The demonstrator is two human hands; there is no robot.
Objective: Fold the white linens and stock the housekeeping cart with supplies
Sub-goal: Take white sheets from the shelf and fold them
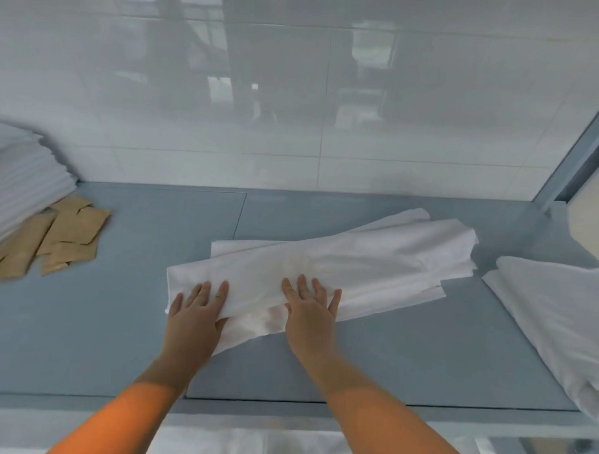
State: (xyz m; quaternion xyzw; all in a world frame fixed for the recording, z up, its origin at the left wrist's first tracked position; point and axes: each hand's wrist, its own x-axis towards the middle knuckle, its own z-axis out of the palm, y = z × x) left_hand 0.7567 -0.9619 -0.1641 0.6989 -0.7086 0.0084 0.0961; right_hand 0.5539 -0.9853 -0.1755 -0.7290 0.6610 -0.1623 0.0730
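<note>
A white linen [351, 259], folded into a long narrow strip, lies slantwise across the middle of the grey-blue table [118, 322]. My left hand [197, 308] lies flat on the strip's near left end, fingers straight and spread. Pressed flat on the strip's middle is my right hand [310, 310], its fingers also straight. Neither hand grips the cloth.
A stack of folded white linens [18, 179] sits at the far left, with several brown paper packets [63, 235] beside it. Another loose white sheet [559, 324] lies at the right edge. A glossy tiled wall [295, 107] backs the table, and a grey frame post [579, 151] rises at right.
</note>
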